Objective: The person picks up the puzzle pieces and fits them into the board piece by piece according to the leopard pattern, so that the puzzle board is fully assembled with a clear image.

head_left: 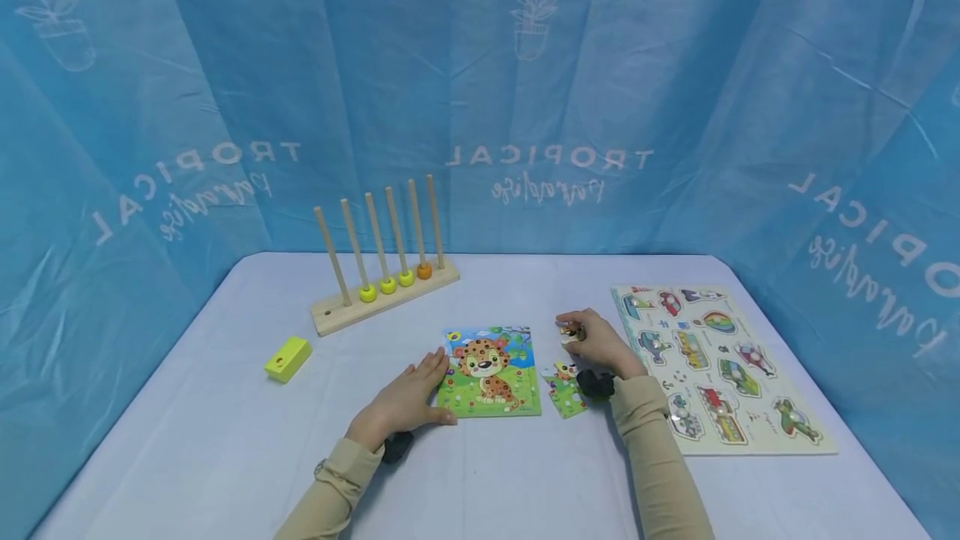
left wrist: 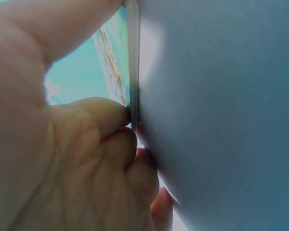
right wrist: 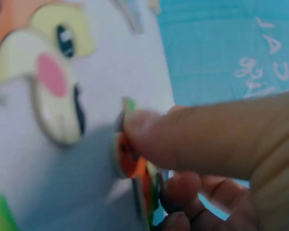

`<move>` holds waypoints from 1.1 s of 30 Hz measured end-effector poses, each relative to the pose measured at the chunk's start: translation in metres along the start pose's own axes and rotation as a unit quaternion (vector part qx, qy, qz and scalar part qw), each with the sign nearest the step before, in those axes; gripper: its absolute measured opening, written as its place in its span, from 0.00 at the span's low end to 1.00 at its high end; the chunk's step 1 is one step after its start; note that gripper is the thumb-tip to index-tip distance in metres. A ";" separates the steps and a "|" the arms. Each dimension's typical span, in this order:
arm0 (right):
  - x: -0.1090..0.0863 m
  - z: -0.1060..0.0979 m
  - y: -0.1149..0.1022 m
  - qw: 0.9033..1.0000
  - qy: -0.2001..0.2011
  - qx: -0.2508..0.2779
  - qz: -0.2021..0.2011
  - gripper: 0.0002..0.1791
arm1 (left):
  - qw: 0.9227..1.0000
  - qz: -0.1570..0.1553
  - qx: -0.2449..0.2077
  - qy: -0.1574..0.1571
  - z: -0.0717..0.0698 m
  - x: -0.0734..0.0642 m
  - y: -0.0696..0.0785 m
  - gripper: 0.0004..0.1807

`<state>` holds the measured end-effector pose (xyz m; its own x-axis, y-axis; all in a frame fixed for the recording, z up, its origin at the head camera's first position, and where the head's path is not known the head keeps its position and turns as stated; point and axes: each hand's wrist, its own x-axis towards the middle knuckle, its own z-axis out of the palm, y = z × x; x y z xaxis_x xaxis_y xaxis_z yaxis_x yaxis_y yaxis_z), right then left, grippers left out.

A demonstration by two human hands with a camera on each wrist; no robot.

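A square jigsaw puzzle [head_left: 491,373] with a spotted leopard cub on green grass lies at the table's middle. My left hand [head_left: 408,397] rests along its left side, fingers stretched beside the edge and thumb near the lower left corner. In the left wrist view the fingertips touch the puzzle's edge [left wrist: 134,62]. Right of the puzzle, my right hand [head_left: 603,344] pinches a jigsaw piece [right wrist: 127,156] between thumb and fingers, partly covering it. Just below that hand lie joined pieces [head_left: 566,394] with green grass and part of an animal face [right wrist: 53,82].
Behind to the left stands a wooden peg stand [head_left: 390,300] with yellow and orange beads on upright rods. A yellow block [head_left: 288,358] lies at the left. To the right is a large knob puzzle board [head_left: 720,373] with vehicle pictures. A blue curtain [head_left: 480,107] hangs behind the table.
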<state>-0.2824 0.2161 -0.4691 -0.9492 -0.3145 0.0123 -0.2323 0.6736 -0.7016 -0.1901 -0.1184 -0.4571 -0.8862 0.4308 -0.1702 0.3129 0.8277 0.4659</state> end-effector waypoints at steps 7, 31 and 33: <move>0.004 0.006 0.003 0.999 0.039 -0.033 -0.003 0.32 | 1.000 0.001 0.007 0.000 0.000 0.001 -0.002 0.52; -0.001 -0.002 -0.004 0.994 0.043 -0.038 0.089 0.41 | 1.000 -0.005 0.012 -0.001 0.003 0.004 -0.004 0.52; 0.000 -0.001 -0.005 0.995 0.041 -0.036 0.086 0.40 | 1.000 -0.002 0.008 -0.001 0.002 0.003 -0.004 0.53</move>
<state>-0.2813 0.2139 -0.4651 -0.9898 -0.1356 -0.0432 -0.0760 0.7603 -0.6451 -0.1935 -0.1191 -0.4613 -0.8872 0.4277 -0.1733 0.3144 0.8351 0.4513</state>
